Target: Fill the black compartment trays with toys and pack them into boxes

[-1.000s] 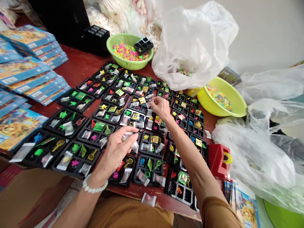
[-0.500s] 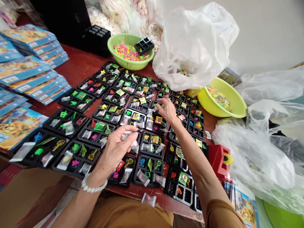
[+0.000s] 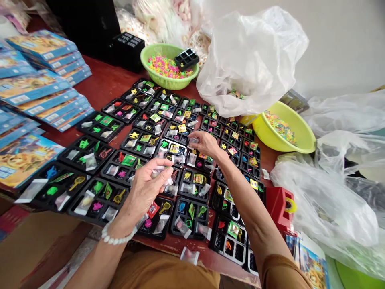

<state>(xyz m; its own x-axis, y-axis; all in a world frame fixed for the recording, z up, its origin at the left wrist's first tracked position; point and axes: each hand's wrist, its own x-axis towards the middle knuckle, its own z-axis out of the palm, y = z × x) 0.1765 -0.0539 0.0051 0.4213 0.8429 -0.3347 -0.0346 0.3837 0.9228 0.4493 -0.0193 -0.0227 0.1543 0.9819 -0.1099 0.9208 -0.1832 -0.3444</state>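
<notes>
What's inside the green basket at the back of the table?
The green basket holds a heap of small pink, yellow and green pieces. A black tray lies on top at the right. Whatever is under the tray, and the basket's bottom, is covered.

Boxes (image 3: 34, 98) left of trays (image 3: 219, 242), basin (image 3: 170, 83) behind

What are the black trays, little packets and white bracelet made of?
Trays: probably thin plastic, glossy with moulded pockets. Packets: likely plastic film; they look cloudy, partly see-through. Bracelet: round, smooth white beads; stone, glass or plastic, I can't tell.
</notes>
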